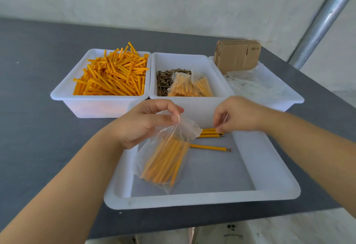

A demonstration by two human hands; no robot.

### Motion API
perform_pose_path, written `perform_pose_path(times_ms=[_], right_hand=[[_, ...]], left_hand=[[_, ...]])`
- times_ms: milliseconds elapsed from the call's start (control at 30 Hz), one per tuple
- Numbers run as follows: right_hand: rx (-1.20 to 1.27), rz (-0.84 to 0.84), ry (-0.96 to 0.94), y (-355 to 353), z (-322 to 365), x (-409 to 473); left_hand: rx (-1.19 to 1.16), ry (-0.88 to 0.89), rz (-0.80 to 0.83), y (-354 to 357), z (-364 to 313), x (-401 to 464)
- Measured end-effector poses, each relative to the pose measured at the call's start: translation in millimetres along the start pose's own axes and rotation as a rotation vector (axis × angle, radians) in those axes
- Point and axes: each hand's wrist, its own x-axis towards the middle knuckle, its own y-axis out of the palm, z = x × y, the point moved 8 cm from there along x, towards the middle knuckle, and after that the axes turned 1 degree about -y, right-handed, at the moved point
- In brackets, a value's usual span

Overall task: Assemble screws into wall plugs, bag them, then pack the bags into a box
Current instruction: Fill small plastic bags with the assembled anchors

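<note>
Head view: the left hand is pinching the bag of plugs by its mouth above the tray while the right hand is nipping a plug, and a slipped corner could be spilling the contents.

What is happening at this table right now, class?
A person is bagging assembled wall plugs. The left hand pinches the top of a clear bag full of orange plugs above the near tray. The right hand reaches toward loose assembled plugs lying in that tray. Behind, bins hold spare plugs, screws with filled bags, and flat cardboard boxes.
</note>
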Motion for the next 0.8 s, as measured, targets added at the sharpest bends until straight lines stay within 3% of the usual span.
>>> perform_pose_path(times_ms=[167, 800], right_hand=[[-0.381, -0.002, -0.012, 36, -8, -5], [-0.472, 0.053, -0.004, 51, -6, -6]], left_hand=[[0.012, -0.005, 0.001, 1, -1, 0], [0.03, -0.013, -0.006, 3, -1, -3]])
